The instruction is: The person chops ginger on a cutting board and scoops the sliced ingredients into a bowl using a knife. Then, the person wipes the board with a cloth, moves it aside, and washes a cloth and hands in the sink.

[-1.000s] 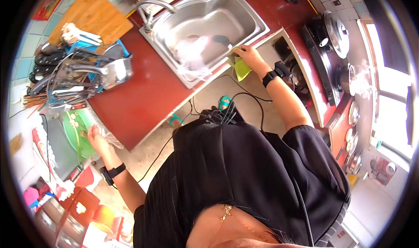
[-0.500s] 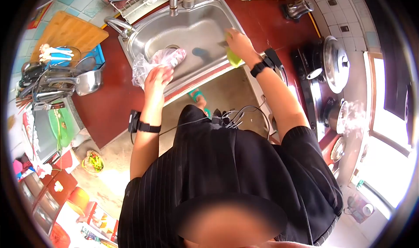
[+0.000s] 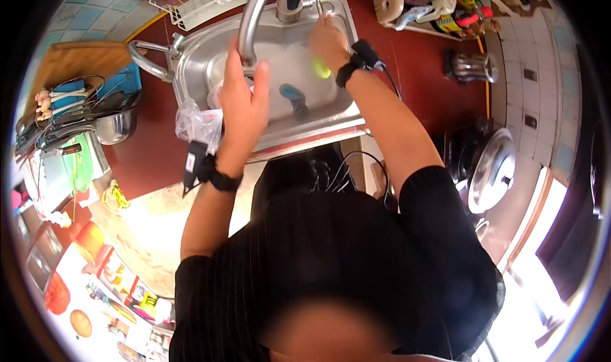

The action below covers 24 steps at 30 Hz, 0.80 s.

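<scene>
My left hand [image 3: 245, 101] is open, thumb and fingers apart, just under the curved spout of the tap [image 3: 251, 28] in the steel sink [image 3: 328, 110]. It holds nothing that I can see. A clear plastic bag [image 3: 198, 125] lies over the sink's near left edge, partly hidden by that hand. My right hand [image 3: 329, 43] is at the right of the sink, fingertips up by the tap's lever [image 3: 323, 7]; it is blurred. Beneath it shows a bright green thing [image 3: 322, 68]; whether the hand holds it is unclear. A blue oval patch [image 3: 291, 92] shows on the sink floor.
A second, smaller curved tap [image 3: 149, 59] stands left of the sink. Further left are a saucepan [image 3: 116, 126], utensils and a cutting board [image 3: 76, 63]. A wire rack [image 3: 203, 5] stands behind. On the right are a metal jug [image 3: 472, 66] and a large lidded pan [image 3: 491, 171].
My left hand has moved up and away from the bag to the spout. My right hand has gone up and left towards the tap's lever, and less of the green thing shows. The view has shifted.
</scene>
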### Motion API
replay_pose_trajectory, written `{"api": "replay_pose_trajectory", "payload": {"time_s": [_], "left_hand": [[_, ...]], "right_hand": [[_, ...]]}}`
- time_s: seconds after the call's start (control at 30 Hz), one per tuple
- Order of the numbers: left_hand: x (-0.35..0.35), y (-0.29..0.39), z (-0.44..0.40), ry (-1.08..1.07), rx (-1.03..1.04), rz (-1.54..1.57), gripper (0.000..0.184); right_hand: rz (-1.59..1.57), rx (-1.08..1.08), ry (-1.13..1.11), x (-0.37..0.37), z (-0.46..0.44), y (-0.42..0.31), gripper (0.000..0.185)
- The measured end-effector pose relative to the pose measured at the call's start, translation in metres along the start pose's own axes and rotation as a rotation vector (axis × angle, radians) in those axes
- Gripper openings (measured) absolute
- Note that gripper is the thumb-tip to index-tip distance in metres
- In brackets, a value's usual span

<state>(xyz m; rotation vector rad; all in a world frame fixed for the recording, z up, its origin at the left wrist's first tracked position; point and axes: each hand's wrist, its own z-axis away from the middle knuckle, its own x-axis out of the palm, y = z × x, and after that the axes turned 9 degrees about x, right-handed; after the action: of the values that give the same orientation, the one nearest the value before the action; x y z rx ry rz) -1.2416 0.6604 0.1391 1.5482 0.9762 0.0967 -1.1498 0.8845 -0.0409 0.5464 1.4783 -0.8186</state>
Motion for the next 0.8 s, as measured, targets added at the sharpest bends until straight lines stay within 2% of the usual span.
{"api": "replay_pose_trajectory", "payload": {"time_s": [0.03,0.07,0.2,0.27,0.3,0.33,0.37,0.4,0.43,0.5,0.53,0.6,0.63,0.67,0.73,0.77,0.8], "left_hand": [[0.009,0.005,0.001,0.028,0.051,-0.048,0.056],[0.014,0.017,0.007,-0.041,-0.062,-0.012,0.058],[0.051,0.029,0.020,-0.109,0.039,0.041,0.058],[0.056,0.026,0.020,-0.070,-0.179,0.260,0.059],[0.058,0.023,0.017,-0.050,-0.284,0.371,0.060],[0.071,0.006,0.019,0.130,-0.417,0.678,0.063],[0.082,-0.018,0.024,0.204,-0.566,0.747,0.062],[0.091,-0.046,0.030,0.280,-0.715,0.817,0.061],[0.099,-0.067,0.037,0.358,-0.867,0.886,0.060],[0.116,-0.094,0.051,0.261,-1.005,0.847,0.061],[0.121,-0.101,0.055,0.211,-1.078,0.824,0.062],[0.125,-0.099,0.047,0.297,-1.259,0.930,0.066],[0.125,-0.101,0.042,0.342,-1.346,0.981,0.068],[0.124,-0.120,0.049,0.290,-1.290,1.082,0.072],[0.131,-0.133,0.046,0.486,-1.373,1.133,0.065],[0.134,-0.139,0.043,0.583,-1.412,1.158,0.062],[0.137,-0.154,0.046,0.506,-1.283,1.241,0.058]], "right_hand": [[-0.021,0.027,-0.033,0.003,-0.003,0.003,0.070],[-0.043,0.058,-0.080,0.007,0.002,0.004,0.070],[-0.102,0.006,-0.068,0.023,-0.008,0.015,0.067],[-0.110,-0.074,-0.029,0.046,-0.014,0.030,0.066],[-0.274,-0.005,-0.107,0.041,-0.012,0.034,0.064],[-0.437,0.068,-0.183,0.025,-0.010,0.037,0.061],[-0.598,0.142,-0.256,0.011,-0.004,0.038,0.059],[-0.602,0.267,-0.192,0.002,0.012,0.031,0.050],[-0.803,0.300,-0.311,0.013,0.023,0.029,0.046],[-1.197,0.360,-0.561,0.049,0.046,0.028,0.039],[-1.346,0.420,-0.627,0.041,0.058,0.016,0.039],[-1.648,0.550,-0.762,0.017,0.080,-0.017,0.037],[-1.514,0.455,-0.662,0.035,0.084,-0.025,0.036],[-1.381,0.364,-0.561,0.057,0.089,-0.032,0.035],[-1.252,0.348,-0.474,0.051,0.098,-0.042,0.038],[-1.255,0.378,-0.520,0.044,0.105,-0.045,0.039],[-1.257,0.408,-0.563,0.033,0.111,-0.048,0.039]]}}
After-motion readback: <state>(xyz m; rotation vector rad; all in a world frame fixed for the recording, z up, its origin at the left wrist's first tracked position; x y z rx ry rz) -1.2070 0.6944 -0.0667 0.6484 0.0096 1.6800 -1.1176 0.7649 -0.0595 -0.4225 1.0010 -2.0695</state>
